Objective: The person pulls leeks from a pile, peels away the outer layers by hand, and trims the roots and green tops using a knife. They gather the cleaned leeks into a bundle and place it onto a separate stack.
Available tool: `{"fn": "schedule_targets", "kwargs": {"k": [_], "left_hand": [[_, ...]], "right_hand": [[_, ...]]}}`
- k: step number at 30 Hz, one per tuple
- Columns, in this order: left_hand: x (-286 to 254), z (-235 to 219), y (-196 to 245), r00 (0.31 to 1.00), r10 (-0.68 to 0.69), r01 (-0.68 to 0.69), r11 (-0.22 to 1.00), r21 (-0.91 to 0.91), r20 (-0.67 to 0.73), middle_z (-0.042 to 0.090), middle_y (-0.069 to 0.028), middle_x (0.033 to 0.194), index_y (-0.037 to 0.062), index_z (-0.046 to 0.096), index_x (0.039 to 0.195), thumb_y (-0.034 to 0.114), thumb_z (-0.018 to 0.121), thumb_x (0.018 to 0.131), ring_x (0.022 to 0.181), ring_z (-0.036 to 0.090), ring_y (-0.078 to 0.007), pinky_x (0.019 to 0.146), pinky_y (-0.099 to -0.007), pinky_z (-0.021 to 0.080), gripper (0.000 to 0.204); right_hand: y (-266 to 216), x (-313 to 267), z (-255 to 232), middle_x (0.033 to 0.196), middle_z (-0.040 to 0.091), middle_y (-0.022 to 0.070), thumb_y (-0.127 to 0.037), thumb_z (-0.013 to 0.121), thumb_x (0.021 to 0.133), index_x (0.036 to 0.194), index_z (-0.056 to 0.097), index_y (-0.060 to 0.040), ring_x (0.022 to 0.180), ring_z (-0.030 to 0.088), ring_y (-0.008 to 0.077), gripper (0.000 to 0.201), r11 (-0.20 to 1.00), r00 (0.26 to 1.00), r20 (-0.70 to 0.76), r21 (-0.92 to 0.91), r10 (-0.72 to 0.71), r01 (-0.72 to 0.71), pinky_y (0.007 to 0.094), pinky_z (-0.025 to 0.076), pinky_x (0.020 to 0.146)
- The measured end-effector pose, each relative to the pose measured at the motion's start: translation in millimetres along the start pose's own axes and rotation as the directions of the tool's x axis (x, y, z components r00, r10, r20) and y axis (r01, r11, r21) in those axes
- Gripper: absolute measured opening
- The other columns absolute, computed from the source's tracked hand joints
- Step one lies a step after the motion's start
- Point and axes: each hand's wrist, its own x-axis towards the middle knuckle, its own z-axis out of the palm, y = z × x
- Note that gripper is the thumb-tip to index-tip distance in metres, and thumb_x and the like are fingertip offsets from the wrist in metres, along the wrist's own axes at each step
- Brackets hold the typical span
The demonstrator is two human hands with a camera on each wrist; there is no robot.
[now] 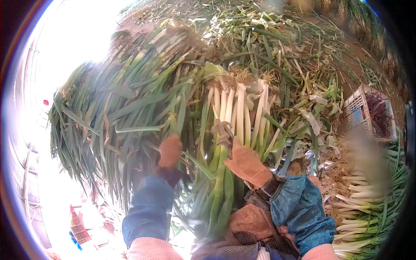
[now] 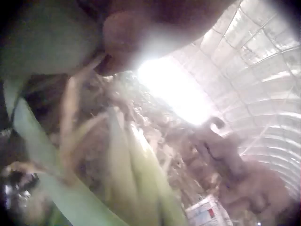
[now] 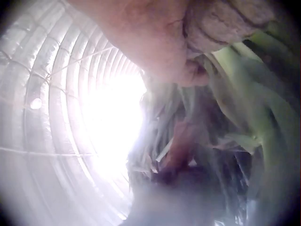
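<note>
In the head view, my right hand point(image 1: 248, 164), in a tan glove with grey, dirty fingers, grips green leek stalks point(image 1: 222, 173) just below their white shanks. The right wrist view shows those curled fingers point(image 3: 221, 26) against the green stalks point(image 3: 249, 80). Farther left, my left hand point(image 1: 170, 151) is closed at the base of a leek point(image 1: 173, 123) among the long leaves. Close up in the left wrist view, the left hand's fingers point(image 2: 127, 40) meet a broad, blurred green stalk point(image 2: 49, 42). Several white-shanked leeks point(image 1: 240, 110) lie side by side with roots pointing away from me.
A large heap of untrimmed leeks point(image 1: 108, 108) fills the left side. Stripped leaves point(image 1: 260, 30) cover the ground beyond. A pale plastic crate point(image 1: 356, 106) stands at the right, above a row of cleaned leeks point(image 1: 359, 208). Ribbed greenhouse film point(image 3: 42, 117) curves overhead.
</note>
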Motion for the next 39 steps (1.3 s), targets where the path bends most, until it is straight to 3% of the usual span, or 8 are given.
{"fn": "schedule_targets", "kwargs": {"k": [19,25,28,30,31,32,35,39], "left_hand": [[-175.2,1.3,90.7,0.963,0.035,0.000,0.991,-0.132,0.267,0.060,-0.0169,0.059,-0.0013,0.045,0.095,0.015,0.048,0.085,0.053,0.060,-0.0356,0.047,-0.0472,0.045,0.020],[-197.2,-24.1,107.2,0.830,0.090,-0.016,0.990,-0.139,0.550,0.061,-0.0172,0.074,0.0042,0.046,0.104,0.014,0.054,0.080,0.063,0.063,-0.0351,0.052,-0.0447,0.048,0.027],[-182.4,-43.3,87.7,0.787,0.385,-0.248,0.913,-0.324,0.482,0.063,-0.0142,0.082,0.0053,0.051,0.103,0.013,0.056,0.078,0.067,0.063,-0.0300,0.054,-0.0410,0.049,0.026],[-149.5,-20.5,36.6,0.768,0.636,-0.614,0.696,-0.372,-0.078,0.063,-0.0097,0.086,0.0065,0.057,0.097,0.012,0.056,0.077,0.071,0.063,-0.0265,0.057,-0.0387,0.049,0.020],[-121.6,-32.0,40.8,0.949,0.314,-0.270,0.804,-0.530,-0.008,0.061,-0.0092,0.089,0.0080,0.061,0.091,0.010,0.055,0.078,0.078,0.061,-0.0261,0.060,-0.0388,0.047,0.015],[-90.8,-22.9,27.1,0.926,0.269,-0.362,0.832,-0.421,-0.264,0.060,-0.0129,0.088,0.0073,0.059,0.095,0.011,0.054,0.080,0.080,0.058,-0.0318,0.064,-0.0444,0.045,0.017],[1.0,13.3,5.2,0.916,-0.036,-0.097,0.947,-0.308,-0.399,0.059,-0.0221,0.089,0.0009,0.052,0.093,0.025,0.058,0.080,0.087,0.055,-0.0421,0.073,-0.0519,0.041,0.027],[31.8,20.5,18.5,0.975,-0.224,0.215,0.935,-0.281,-0.001,0.062,-0.0245,0.088,0.0001,0.052,0.091,0.028,0.061,0.076,0.088,0.058,-0.0434,0.076,-0.0494,0.044,0.033]], "right_hand": [[-40.6,-18.8,45.2,0.083,0.061,0.0274,-0.020,0.057,0.076,0.109,0.038,0.0100,0.081,0.060,0.0440,0.048,0.994,0.932,0.346,0.009,-0.107,0.111,0.0498,0.048,0.073],[-30.1,-2.3,59.9,0.076,0.059,0.0284,-0.023,0.057,0.074,0.103,0.039,0.0053,0.077,0.058,0.0464,0.044,0.997,0.951,0.300,0.033,-0.078,0.072,0.0511,0.045,0.071],[-26.1,1.7,59.2,0.076,0.059,0.0287,-0.023,0.057,0.074,0.103,0.040,0.0060,0.077,0.058,0.0465,0.045,0.995,0.964,0.250,0.070,-0.088,0.073,0.0511,0.045,0.072],[-20.6,-0.3,53.0,0.077,0.059,0.0290,-0.023,0.058,0.074,0.103,0.040,0.0068,0.077,0.058,0.0464,0.046,0.993,0.967,0.238,0.091,-0.090,0.070,0.0508,0.045,0.072],[-19.3,-1.7,47.2,0.077,0.059,0.0292,-0.023,0.058,0.074,0.104,0.041,0.0073,0.078,0.058,0.0463,0.046,0.993,0.968,0.236,0.094,-0.087,0.066,0.0507,0.045,0.073],[-18.2,-3.5,43.0,0.078,0.059,0.0294,-0.024,0.058,0.074,0.104,0.041,0.0077,0.078,0.058,0.0463,0.047,0.993,0.968,0.236,0.096,-0.086,0.064,0.0505,0.045,0.073],[-14.3,-7.2,35.5,0.078,0.059,0.0304,-0.024,0.059,0.074,0.106,0.040,0.0089,0.079,0.058,0.0466,0.050,0.994,0.977,0.200,0.091,-0.079,0.062,0.0504,0.045,0.074],[-16.3,-13.7,28.7,0.077,0.059,0.0311,-0.023,0.061,0.074,0.106,0.039,0.0094,0.078,0.059,0.0469,0.050,0.997,0.983,0.169,0.057,-0.067,0.058,0.0504,0.047,0.073]]}}
